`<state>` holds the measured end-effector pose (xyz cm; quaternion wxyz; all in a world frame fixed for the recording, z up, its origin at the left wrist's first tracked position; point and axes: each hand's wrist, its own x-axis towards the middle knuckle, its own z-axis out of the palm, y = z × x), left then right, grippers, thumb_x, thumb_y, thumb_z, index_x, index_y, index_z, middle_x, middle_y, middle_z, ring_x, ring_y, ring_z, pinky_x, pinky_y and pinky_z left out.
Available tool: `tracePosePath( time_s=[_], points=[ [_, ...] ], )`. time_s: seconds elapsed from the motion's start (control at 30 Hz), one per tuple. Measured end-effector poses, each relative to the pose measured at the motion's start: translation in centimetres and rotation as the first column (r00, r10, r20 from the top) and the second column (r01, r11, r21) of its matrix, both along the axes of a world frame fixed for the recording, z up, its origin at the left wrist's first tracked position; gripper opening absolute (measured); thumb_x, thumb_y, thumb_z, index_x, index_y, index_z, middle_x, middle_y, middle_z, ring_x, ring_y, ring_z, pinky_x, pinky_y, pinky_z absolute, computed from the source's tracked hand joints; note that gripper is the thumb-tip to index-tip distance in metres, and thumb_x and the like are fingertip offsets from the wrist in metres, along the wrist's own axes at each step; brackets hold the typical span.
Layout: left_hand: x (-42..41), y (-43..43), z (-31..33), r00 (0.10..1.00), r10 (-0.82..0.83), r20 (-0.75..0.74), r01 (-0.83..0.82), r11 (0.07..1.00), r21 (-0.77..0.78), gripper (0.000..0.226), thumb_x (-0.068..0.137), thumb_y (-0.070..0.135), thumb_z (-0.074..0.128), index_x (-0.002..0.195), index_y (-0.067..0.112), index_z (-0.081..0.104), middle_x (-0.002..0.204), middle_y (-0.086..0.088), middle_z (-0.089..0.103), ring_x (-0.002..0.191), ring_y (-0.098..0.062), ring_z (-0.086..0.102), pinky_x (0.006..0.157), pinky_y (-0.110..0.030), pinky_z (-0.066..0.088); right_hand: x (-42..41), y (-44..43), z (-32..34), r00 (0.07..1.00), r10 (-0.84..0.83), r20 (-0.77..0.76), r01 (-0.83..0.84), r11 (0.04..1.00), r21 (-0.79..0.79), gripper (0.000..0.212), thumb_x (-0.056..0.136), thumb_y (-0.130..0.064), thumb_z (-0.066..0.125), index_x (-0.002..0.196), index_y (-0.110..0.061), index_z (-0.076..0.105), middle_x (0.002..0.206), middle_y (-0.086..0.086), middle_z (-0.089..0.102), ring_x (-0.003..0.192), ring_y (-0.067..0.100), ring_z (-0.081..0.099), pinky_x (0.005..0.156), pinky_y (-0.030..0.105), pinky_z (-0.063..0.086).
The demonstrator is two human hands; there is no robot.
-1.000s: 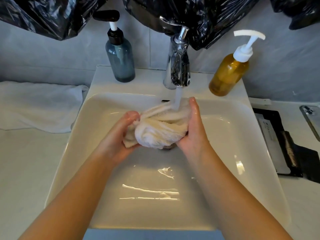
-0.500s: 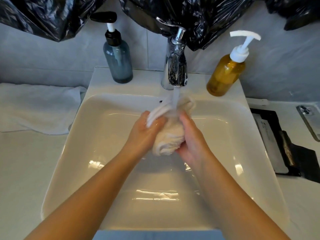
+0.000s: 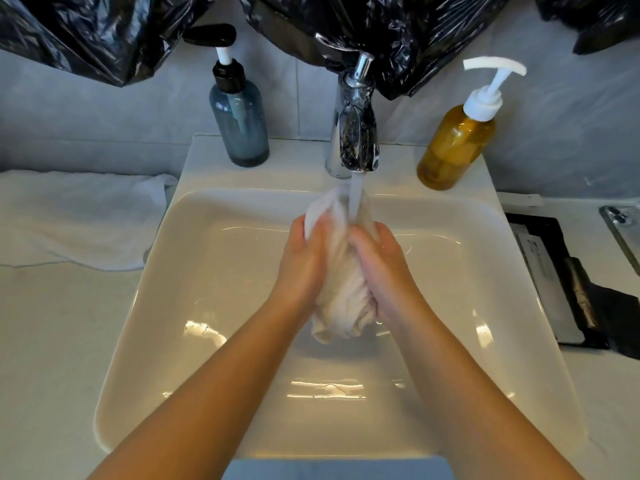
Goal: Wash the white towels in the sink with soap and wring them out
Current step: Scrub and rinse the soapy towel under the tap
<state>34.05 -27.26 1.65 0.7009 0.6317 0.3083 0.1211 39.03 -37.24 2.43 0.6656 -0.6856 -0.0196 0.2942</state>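
Left hand and right hand are pressed together, palms closed on a bunched white towel held upright over the sink centre. Its top end sits directly under the running tap at 12 o'clock, judged so water soaks through. A second towel lies on the surface at 9 o'clock, apparently awaiting washing; amber soap bottle at 1 o'clock
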Motion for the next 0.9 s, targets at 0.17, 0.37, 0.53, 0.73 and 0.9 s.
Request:
tracePosePath(
  time_s=[0.17,0.37,0.53,0.73,0.9],
  points=[
    [0.9,0.4,0.3,0.986,0.106,-0.130,-0.145,0.928,-0.343,0.047,0.097,0.055,0.043,0.113,0.017,0.067,0.100,-0.010,0.074,0.096,-0.030,0.071,0.093,-0.051,0.055,-1.2,-0.3,-0.9,0.986,-0.092,0.140,0.090,0.996,0.022,0.020,0.097,-0.030,0.058,0.116,-0.030,0.054,0.103,-0.004,0.067,0.091,0.011,0.067,0.068,0.022,0.052],
    [-0.4,-1.8,1.1,0.994,0.062,0.094,-0.074,0.988,0.133,0.043,0.096,0.044,0.055,0.132,0.028,0.037,0.110,0.016,0.058,0.097,-0.001,0.064,0.082,-0.024,0.055,-1.3,-0.3,-1.2,0.968,-0.184,0.168,0.178,0.983,0.054,0.017,0.099,-0.041,0.053,0.112,-0.033,0.058,0.103,-0.009,0.070,0.096,0.011,0.068,0.082,0.033,0.055],
    [0.8,-0.5,1.2,0.991,0.131,-0.027,-0.132,0.991,-0.028,0.031,0.101,0.045,0.041,0.119,0.023,0.053,0.110,0.000,0.064,0.105,-0.022,0.064,0.088,-0.041,0.054,-1.4,-0.9,-0.8,0.979,-0.182,0.089,0.164,0.970,0.177,0.017,0.103,-0.030,0.050,0.109,-0.039,0.063,0.109,-0.014,0.071,0.102,0.004,0.067,0.085,0.027,0.055],
    [0.7,-1.2,1.1,0.999,0.020,0.035,-0.022,0.998,0.062,0.033,0.101,0.049,0.035,0.123,0.027,0.048,0.112,0.004,0.061,0.103,-0.013,0.063,0.090,-0.038,0.053,-0.7,-0.4,-0.9,0.988,-0.088,-0.130,0.104,0.987,0.120,0.028,0.101,-0.041,0.049,0.123,-0.027,0.060,0.117,0.003,0.070,0.109,0.020,0.067,0.102,0.046,0.051],
    [0.8,-1.6,1.6,0.998,-0.062,-0.027,0.067,0.979,0.193,0.068,0.088,0.056,0.058,0.134,0.012,0.034,0.120,0.000,0.056,0.109,-0.014,0.061,0.092,-0.034,0.055,-0.1,-0.5,-0.4,0.974,-0.057,0.218,0.063,0.998,-0.020,0.032,0.099,-0.034,0.057,0.131,-0.032,0.058,0.116,-0.010,0.069,0.103,0.005,0.067,0.086,0.025,0.055]
  ],
)
